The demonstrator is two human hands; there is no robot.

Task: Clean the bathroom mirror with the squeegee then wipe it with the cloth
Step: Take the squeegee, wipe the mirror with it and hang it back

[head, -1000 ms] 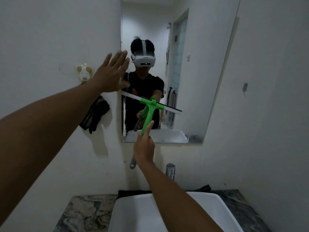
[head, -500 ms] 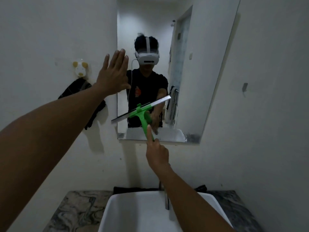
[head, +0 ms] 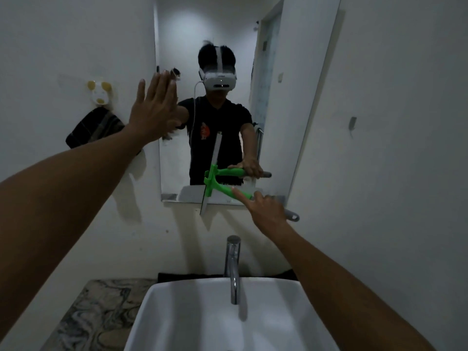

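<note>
A frameless mirror [head: 286,102] hangs on the white wall above the sink. My right hand [head: 266,211] grips the green squeegee [head: 219,188] by its handle, forefinger stretched along it. The blade stands nearly vertical and crosses the mirror's bottom edge near the middle. My left hand [head: 154,112] is flat and spread against the mirror's left edge, holding nothing. A dark cloth [head: 93,130] hangs from a hook on the wall left of the mirror.
A white basin [head: 202,317] with a chrome tap [head: 234,264] sits below, on a marbled counter [head: 96,312]. A small animal-shaped hook [head: 100,93] holds the cloth. A dark strip lies behind the basin. Bare wall fills the right side.
My right hand has swung down and to the right, turning the squeegee blade from a slant to nearly vertical at the mirror's bottom edge. My left hand stays pressed at the mirror's left edge.
</note>
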